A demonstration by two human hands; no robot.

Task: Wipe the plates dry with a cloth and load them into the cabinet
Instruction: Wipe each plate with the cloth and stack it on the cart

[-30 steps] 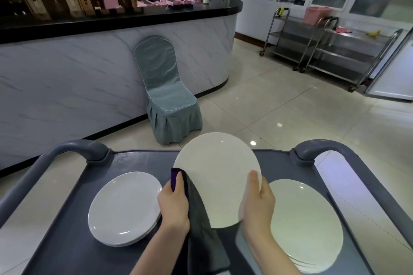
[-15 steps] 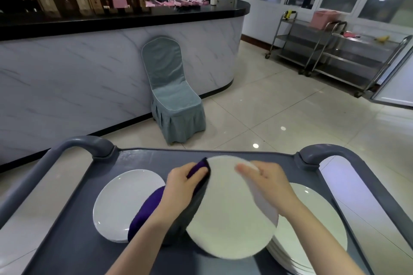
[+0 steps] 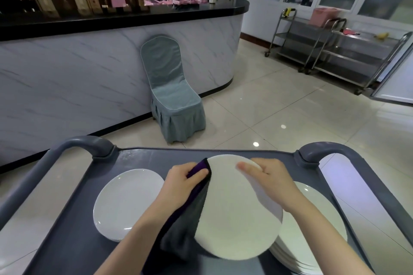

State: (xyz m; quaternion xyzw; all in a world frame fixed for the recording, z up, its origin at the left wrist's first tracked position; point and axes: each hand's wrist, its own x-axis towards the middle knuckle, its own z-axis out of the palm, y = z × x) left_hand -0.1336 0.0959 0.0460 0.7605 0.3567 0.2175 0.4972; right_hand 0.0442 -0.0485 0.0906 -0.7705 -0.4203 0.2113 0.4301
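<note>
The grey cart (image 3: 138, 156) carries a left stack of plates (image 3: 127, 203) and a right stack of plates (image 3: 312, 241). 1 white plate (image 3: 232, 212) is held tilted above its middle. A purple-grey cloth (image 3: 185, 225) lies against the plate's left rim, gripped by the left hand (image 3: 181, 181). The right hand (image 3: 272, 181) grips the far right rim.

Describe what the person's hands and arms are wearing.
Nothing shows on either: the left hand and right hand are ungloved, no rings seen; the left forearm and right forearm are bare to the frame's edge, without sleeves, watch or bracelet.
</note>
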